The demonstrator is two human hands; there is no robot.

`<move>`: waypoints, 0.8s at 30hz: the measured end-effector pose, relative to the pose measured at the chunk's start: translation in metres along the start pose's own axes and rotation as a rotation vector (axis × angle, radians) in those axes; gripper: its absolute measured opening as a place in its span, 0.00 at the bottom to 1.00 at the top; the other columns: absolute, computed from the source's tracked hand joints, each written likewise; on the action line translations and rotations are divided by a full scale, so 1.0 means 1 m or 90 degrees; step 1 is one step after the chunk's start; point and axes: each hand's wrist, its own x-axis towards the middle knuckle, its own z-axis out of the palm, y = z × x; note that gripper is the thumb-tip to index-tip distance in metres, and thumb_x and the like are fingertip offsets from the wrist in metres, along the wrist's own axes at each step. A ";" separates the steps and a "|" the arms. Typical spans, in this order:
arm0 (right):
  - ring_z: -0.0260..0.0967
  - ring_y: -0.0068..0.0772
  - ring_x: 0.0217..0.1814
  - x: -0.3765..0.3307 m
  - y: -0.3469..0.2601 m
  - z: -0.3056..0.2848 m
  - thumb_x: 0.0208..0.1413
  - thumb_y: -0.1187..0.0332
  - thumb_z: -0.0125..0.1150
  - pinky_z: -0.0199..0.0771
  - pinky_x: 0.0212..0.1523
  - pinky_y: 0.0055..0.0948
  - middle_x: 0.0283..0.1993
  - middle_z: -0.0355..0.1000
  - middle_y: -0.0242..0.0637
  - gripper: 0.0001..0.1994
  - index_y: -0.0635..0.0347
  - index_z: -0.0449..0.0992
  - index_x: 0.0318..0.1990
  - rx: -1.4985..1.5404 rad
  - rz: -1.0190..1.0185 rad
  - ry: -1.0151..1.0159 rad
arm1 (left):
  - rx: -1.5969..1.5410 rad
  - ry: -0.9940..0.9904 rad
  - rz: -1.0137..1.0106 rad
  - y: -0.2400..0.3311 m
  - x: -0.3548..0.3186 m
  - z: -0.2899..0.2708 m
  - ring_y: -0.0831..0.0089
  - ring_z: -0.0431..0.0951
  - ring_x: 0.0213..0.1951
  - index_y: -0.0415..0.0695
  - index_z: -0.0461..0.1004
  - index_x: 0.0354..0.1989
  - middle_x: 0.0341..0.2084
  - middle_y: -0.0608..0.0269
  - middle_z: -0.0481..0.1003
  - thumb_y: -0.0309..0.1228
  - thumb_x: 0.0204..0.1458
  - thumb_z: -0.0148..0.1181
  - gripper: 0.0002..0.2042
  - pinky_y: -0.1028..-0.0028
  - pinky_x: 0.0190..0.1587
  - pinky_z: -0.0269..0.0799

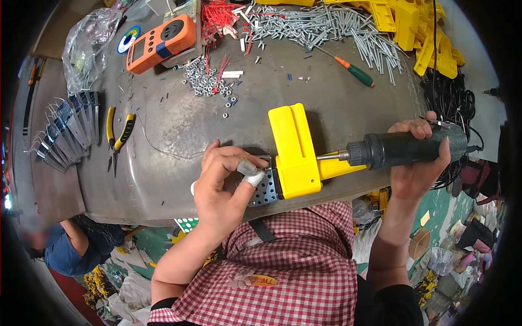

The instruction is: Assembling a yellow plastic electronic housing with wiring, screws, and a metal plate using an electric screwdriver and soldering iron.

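Fingers [420,128] of the right hand [416,163] grip a driver [405,148] lying level, bit pointing left into the yellow block [294,152]; left hand [223,185] pinches the perforated plate [265,189] beside it.

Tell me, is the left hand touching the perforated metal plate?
Touching: the head view shows the left hand with taped fingertips pressed on the perforated metal plate.

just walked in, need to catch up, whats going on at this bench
A person is working on a yellow plastic part at the near edge of a metal workbench. The left hand steadies a perforated metal plate beside it. The right hand holds a black power screwdriver, its tip against the part. Screws and nuts lie farther back.
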 end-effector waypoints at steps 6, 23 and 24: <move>0.61 0.26 0.42 0.000 0.001 -0.001 0.54 0.60 0.55 0.59 0.56 0.37 0.35 0.61 0.30 0.20 0.60 0.64 0.52 0.025 -0.005 0.008 | 0.013 0.009 0.002 -0.003 -0.002 0.001 0.69 0.74 0.40 0.42 0.67 0.28 0.29 0.64 0.78 0.19 0.41 0.59 0.08 0.51 0.61 0.50; 0.64 0.23 0.40 0.001 0.005 0.015 0.55 0.59 0.52 0.62 0.53 0.32 0.34 0.64 0.27 0.17 0.55 0.63 0.49 -0.036 -0.010 -0.009 | 0.171 -0.057 0.162 -0.001 0.000 0.004 0.54 0.73 0.43 0.42 0.64 0.34 0.42 0.55 0.74 0.16 0.34 0.58 0.16 0.51 0.56 0.61; 0.64 0.23 0.40 0.002 0.005 0.015 0.55 0.59 0.52 0.62 0.53 0.32 0.34 0.64 0.27 0.17 0.55 0.63 0.49 -0.038 -0.010 -0.009 | 0.169 -0.053 0.168 -0.001 0.001 0.004 0.54 0.74 0.43 0.41 0.64 0.34 0.41 0.55 0.74 0.16 0.34 0.58 0.16 0.52 0.54 0.63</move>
